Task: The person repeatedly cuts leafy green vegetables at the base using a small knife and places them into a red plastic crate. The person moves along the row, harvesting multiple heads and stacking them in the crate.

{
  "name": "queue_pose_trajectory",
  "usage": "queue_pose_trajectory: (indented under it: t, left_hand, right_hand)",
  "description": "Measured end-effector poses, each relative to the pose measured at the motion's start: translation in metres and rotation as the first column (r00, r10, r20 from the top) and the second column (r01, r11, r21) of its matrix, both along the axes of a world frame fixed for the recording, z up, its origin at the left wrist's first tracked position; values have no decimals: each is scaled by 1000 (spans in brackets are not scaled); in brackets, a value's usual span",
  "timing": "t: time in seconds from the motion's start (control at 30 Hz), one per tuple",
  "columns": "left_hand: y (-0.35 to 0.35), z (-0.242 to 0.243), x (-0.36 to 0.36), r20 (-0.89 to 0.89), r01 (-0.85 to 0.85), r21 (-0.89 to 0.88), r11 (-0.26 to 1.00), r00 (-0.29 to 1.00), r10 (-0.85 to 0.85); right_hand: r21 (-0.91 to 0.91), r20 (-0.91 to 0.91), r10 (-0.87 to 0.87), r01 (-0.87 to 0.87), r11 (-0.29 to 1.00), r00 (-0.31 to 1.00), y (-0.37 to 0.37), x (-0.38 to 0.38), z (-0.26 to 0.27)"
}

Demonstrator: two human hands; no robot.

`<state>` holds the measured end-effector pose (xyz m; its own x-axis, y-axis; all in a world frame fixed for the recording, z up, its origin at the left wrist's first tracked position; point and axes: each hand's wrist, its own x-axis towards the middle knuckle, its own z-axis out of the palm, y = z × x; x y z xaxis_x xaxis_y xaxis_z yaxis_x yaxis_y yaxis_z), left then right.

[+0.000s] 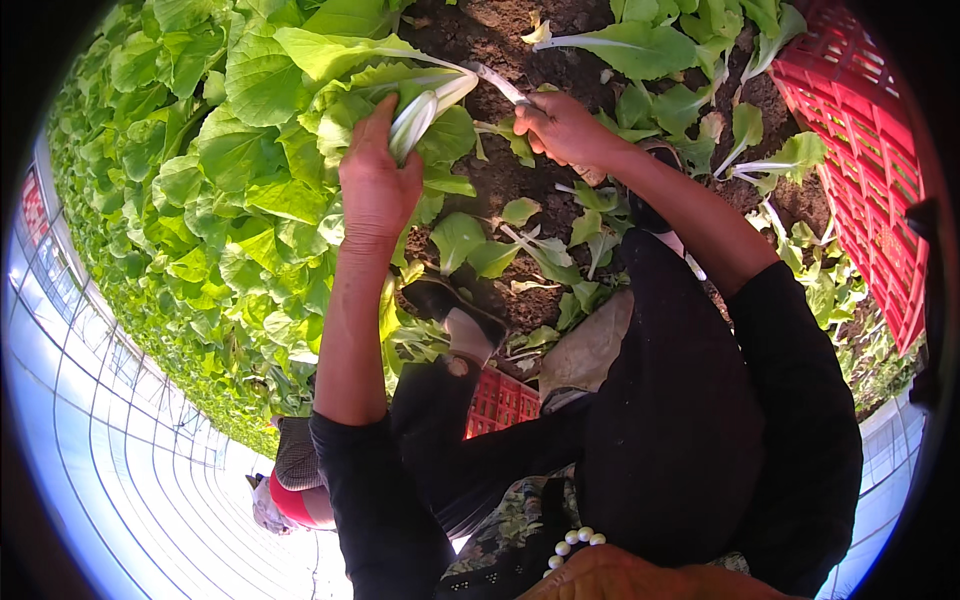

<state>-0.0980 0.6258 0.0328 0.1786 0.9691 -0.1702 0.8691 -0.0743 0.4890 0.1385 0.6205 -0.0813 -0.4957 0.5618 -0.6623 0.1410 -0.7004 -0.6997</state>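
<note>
My left hand point(381, 169) is closed around a leafy green plant point(435, 97) with pale, thick stalks, its base pointing right and its leaves spreading left. My right hand point(559, 131) grips the handle of a knife point(501, 84). The light-coloured blade reaches up and left, and its tip is at the cut-end side of the plant's base; whether they touch I cannot tell. The handle is mostly hidden by my fingers. Below both hands, loose green leaves point(536, 247) lie on brown soil point(525, 300).
Dense leafy plants point(247, 187) grow along the left. A red plastic crate point(870, 172) stands at the right, and another red crate point(501, 405) shows behind my legs. Detached leaves point(630, 49) are scattered at the upper right. Another person point(300, 480) is at the lower left.
</note>
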Motion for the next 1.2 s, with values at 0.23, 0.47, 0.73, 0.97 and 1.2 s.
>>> queue_pose_trajectory:
  t: [0.23, 0.47, 0.73, 0.97, 1.2]
  left_hand:
    - [-22, 64, 44, 333, -318, -240, 917, 860, 386]
    - [-35, 92, 99, 501, -168, -755, 634, 476, 722]
    - [-3, 118, 113, 443, -343, -338, 876, 763, 470]
    - [2, 36, 154, 447, -77, -706, 704, 722, 528]
    - [103, 23, 133, -417, 200, -543, 816, 779, -468]
  right_hand:
    - [276, -265, -375, 443, 853, 888, -2, 55, 60]
    - [417, -467, -202, 416, 808, 861, 0, 73, 92]
    - [31, -450, -319, 371, 928, 834, -8, 107, 99]
    - [-111, -321, -516, 509, 853, 794, -11, 72, 88]
    - [233, 154, -181, 142, 962, 971, 19, 55, 19]
